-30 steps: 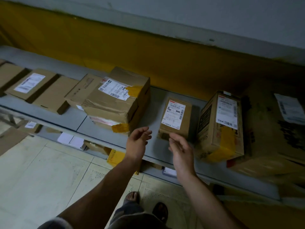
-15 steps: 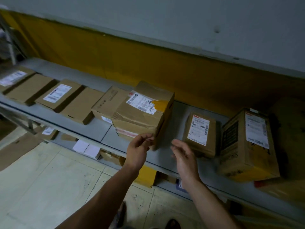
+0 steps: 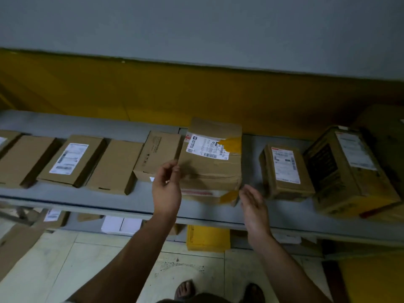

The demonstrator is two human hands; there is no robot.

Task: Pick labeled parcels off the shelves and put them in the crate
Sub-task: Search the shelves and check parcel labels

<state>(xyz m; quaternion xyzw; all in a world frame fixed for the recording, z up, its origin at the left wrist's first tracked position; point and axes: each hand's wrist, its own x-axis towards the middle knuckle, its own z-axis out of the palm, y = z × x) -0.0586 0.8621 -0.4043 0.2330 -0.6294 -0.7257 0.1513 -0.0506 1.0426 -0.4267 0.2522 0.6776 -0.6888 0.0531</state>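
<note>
Shelf (image 3: 140,200): boxes lay in a row, none lifted.
Left hand (image 3: 167,189): loosely curled, empty, at the left edge of the taped parcel (image 3: 212,169).
Taped parcel: flat on the shelf, between both hands.
Right hand (image 3: 254,204): spread open, empty, just beside its front right corner.
Small labelled parcel (image 3: 284,167): further right, untouched.
Crate: out of view.
Progress: this pick seemed barely begun; gripping, lifting and carrying remained.

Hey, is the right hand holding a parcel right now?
No, the right hand is open, its fingers straight, beside the near corner of the yellow-taped parcel, and it grips nothing.
</note>
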